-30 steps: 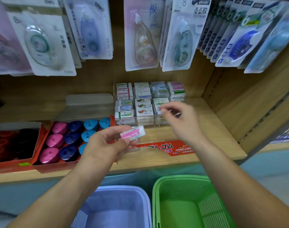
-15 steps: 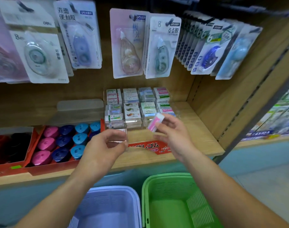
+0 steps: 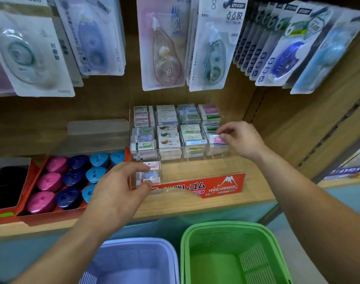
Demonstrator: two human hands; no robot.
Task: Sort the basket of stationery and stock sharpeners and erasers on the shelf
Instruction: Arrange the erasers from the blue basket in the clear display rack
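Right hand (image 3: 242, 140) pinches the pink eraser (image 3: 216, 138); best slid flat into the clear case (image 3: 222, 186), slack-fingered left hand (image 3: 119, 189) at its front corner.

Wooden shelf (image 3: 195, 203), clear eraser case (image 3: 216, 186) at centre; red sharpener tray (image 3: 52, 214) just left; second red tray (image 3: 2, 209) beyond

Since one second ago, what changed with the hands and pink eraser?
The pink eraser passed from the left hand to the right hand, which pinches it at the right compartment of the clear display. The left hand moved to its front-left corner. The sharpeners and baskets stayed.
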